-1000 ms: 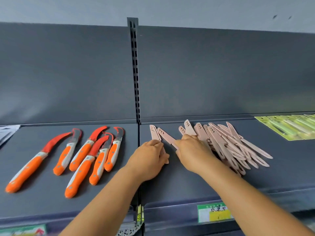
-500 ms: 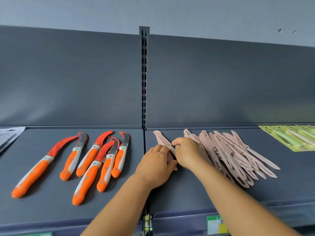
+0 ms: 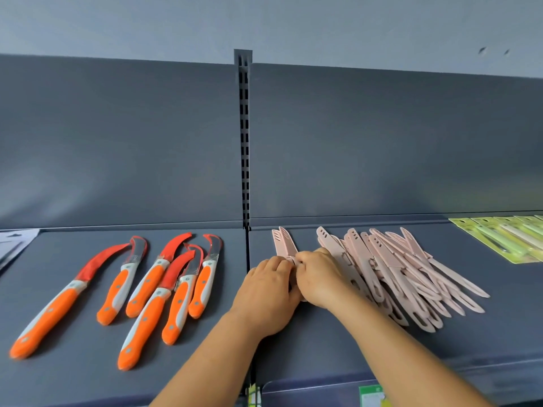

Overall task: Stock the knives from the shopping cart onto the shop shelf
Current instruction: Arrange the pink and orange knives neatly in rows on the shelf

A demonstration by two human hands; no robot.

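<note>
Both hands met at the left end of the right shelf (image 3: pixel 382 353) bay, knuckles touching. Left hand (image 3: pixel 266 292) lay curled over a small pink pair (image 3: pixel 282 242) of sheathed knives, fingers folded down on their handle ends; right hand (image 3: pixel 318 279) closed around the same spot, pinching at the pair where sheath meets handle. Whether each hand truly gripped or only pressed the pair flat was hard to say, since the fingers hid the contact. Only the two sheath tips showed beyond the knuckles, pointing toward the back panel (image 3: pixel 382 142). Just right of the hands lay the pink heap (image 3: pixel 396 274), many sheathed knives fanned and overlapping, handles toward the shelf edge. Judged light, thin, stiff plastic, smooth and likely to slide over one another; the sheaths make the blades safe to touch, but best taken by the looped handles, a few at once. Left bay held orange knives (image 3: pixel 147 289) with curved red-covered blades, well apart. Green packs (image 3: pixel 505 239) sat at far right. No cart was in view.
</note>
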